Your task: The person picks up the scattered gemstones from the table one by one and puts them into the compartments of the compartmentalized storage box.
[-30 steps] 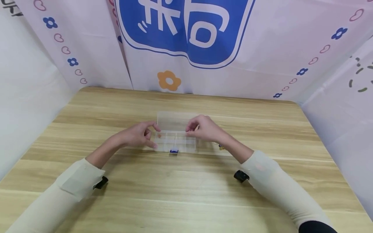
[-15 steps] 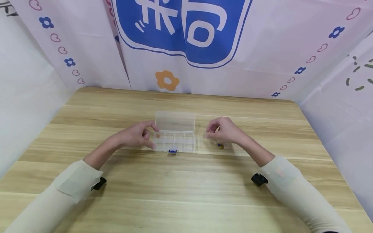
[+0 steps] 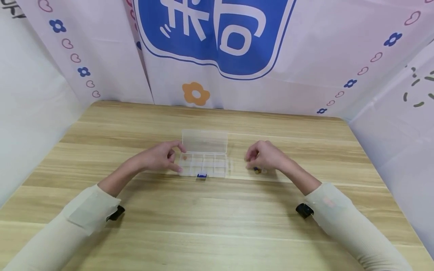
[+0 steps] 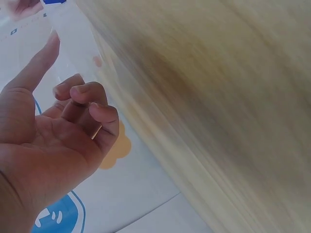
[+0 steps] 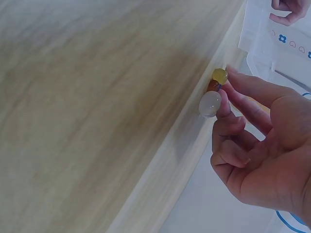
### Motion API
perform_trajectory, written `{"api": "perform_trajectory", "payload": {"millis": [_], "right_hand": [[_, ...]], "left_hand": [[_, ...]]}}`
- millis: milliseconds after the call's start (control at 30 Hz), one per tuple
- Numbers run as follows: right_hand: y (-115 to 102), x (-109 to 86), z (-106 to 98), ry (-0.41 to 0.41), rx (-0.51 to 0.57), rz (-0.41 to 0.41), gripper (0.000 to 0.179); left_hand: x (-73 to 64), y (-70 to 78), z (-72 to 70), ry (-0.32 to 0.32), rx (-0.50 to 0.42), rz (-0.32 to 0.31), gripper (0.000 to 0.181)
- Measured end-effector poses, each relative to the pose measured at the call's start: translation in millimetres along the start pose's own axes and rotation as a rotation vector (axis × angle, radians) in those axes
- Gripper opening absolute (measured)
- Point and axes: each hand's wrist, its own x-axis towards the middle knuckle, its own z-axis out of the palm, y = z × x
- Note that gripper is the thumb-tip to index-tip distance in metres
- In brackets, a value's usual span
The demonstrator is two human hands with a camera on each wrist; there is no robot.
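A clear plastic compartment box [image 3: 220, 162] sits on the table with its lid [image 3: 204, 141] folded back and a blue latch [image 3: 201, 175] at the front. One small reddish-orange piece [image 3: 184, 158] lies in its back left compartment. My left hand [image 3: 161, 156] holds the box's left end, thumb at the front corner and index finger at the back. To the right of the box, my right hand [image 3: 264, 155] is low over several small beads, thumb and index finger apart. A white bead [image 5: 210, 104], a yellow bead [image 5: 220, 75] and a brown bead [image 5: 213, 86] show by its fingertips.
The wood-grain table [image 3: 203, 222] stretches around the box and beads. A white printed cloth [image 3: 115, 75] hangs behind it, with plain white sheets at both sides. Each sleeve has a black wrist device [image 3: 304, 210] under it.
My right hand has moved from over the box's right compartments rightward to the beads, then slightly down and toward me. My left hand has stayed at the box's left end.
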Motion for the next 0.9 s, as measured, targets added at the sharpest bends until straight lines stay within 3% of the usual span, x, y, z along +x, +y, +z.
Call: {"api": "perform_trajectory", "payload": {"millis": [133,467,900], "right_hand": [[-1,0.4,1,-0.014,-0.009,-0.011,0.008],[-3,-0.6,0,-0.025,-0.033,-0.021,0.003],[-12,-1.6,-5,0.024,-0.023,-0.064,0.013]], "left_hand": [[-0.5,0.1,-0.2,0.007,0.031,0.015,0.056],[-0.7,0.1,0.4,0.020,0.006,0.006,0.056],[-1.3,0.0,1.7,0.039,0.020,0.007,0.055]]}}
